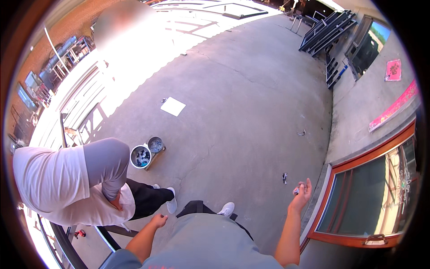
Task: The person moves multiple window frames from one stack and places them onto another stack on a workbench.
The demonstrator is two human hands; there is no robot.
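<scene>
My right hand (303,196) is raised at the right, palm up, beside the wooden-framed door. Its fingers are partly curled round a small pale and reddish object (296,191), too small to name. Low at the left, my left hand (159,220) is closed in a loose fist, and nothing shows in it. It is nearest to the co-worker in a white shirt (53,179), whose grey-sleeved arm bends down to the waist. A small dark and white scrap (284,178) lies on the concrete floor just left of my right hand, apart from it.
Two round metal containers (141,157) stand ahead, the larger holding dark and pale bits. A white sheet (173,106) lies beyond them. The red-brown door (358,193) and wall bound the right, where black metal frames (326,31) lean. Metal bars (67,246) flank the lower left.
</scene>
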